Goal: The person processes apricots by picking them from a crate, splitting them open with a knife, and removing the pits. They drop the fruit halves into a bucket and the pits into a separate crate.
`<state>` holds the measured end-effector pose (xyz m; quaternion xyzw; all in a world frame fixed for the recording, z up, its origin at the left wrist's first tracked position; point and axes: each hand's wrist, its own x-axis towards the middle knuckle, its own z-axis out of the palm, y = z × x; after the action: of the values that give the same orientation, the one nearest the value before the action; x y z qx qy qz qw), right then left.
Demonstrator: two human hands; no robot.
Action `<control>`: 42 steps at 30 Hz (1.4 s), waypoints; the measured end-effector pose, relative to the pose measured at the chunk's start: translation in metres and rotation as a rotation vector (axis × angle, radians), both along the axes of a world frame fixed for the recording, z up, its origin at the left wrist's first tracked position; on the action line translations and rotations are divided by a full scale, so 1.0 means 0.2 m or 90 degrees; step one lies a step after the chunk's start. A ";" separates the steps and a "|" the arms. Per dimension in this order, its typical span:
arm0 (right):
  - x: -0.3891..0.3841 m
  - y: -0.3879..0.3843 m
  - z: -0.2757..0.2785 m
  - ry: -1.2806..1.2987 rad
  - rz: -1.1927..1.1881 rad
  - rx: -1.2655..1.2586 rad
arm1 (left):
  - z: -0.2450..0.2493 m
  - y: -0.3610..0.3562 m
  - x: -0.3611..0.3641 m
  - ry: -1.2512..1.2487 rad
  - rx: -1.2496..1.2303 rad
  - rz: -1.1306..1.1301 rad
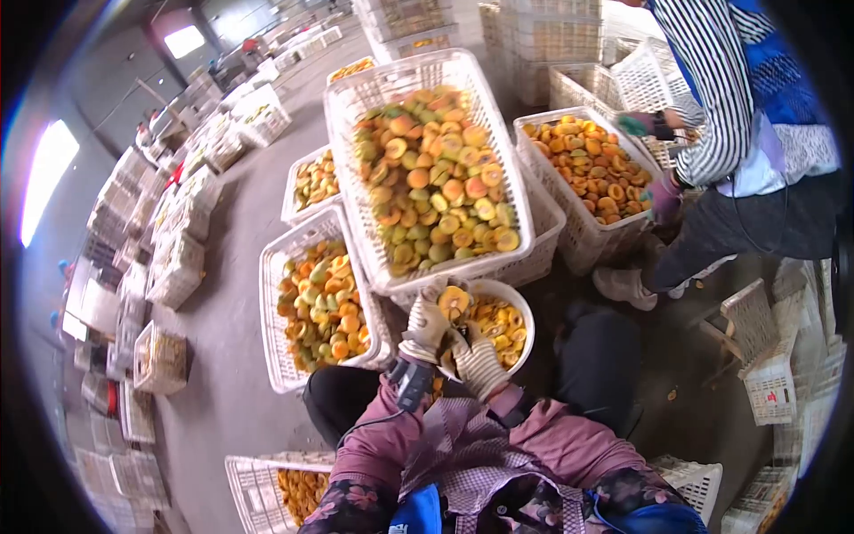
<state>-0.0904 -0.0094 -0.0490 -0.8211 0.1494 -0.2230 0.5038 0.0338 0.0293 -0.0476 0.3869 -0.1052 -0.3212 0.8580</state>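
Observation:
My left hand, in a striped work glove, is closed on a halved peach, its orange cut face turned up. My right hand, gloved alike, is closed just below the fruit, fingertips close to its lower edge; I cannot tell what is in it. Both hands are over the near left rim of a white bucket, which holds cut yellow-orange peach pieces. Right beyond my hands stands a tilted white crate heaped with green and orange peaches.
More peaches fill a crate at the left and another at the right. A co-worker in a striped sleeve leans in beside the right crate. Stacked crates stand at far right, and crate rows line the left.

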 end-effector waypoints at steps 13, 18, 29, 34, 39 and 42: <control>-0.11 0.15 0.13 -0.021 0.013 0.286 | 0.24 0.19 -0.30 -0.075 0.088 0.106; -0.10 0.17 0.11 -0.035 -0.085 0.108 | 0.22 0.19 -0.31 -0.015 0.031 0.102; -0.05 0.17 0.10 0.000 0.026 0.127 | 0.18 0.26 -0.25 -0.100 0.105 0.145; -0.13 0.15 0.29 0.222 0.159 0.645 | 0.24 0.25 -0.28 -0.154 0.073 0.123; -0.17 0.15 0.19 0.141 0.275 0.263 | 0.30 0.33 -0.18 -0.458 0.255 -0.137; -0.18 0.21 0.14 0.152 0.314 0.398 | 0.33 0.35 -0.21 -0.255 0.127 -0.278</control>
<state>-0.1274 0.0320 -0.0202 -0.6601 0.0663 0.0575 0.7460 -0.0076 0.0991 0.0177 0.4931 -0.3206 -0.4241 0.6886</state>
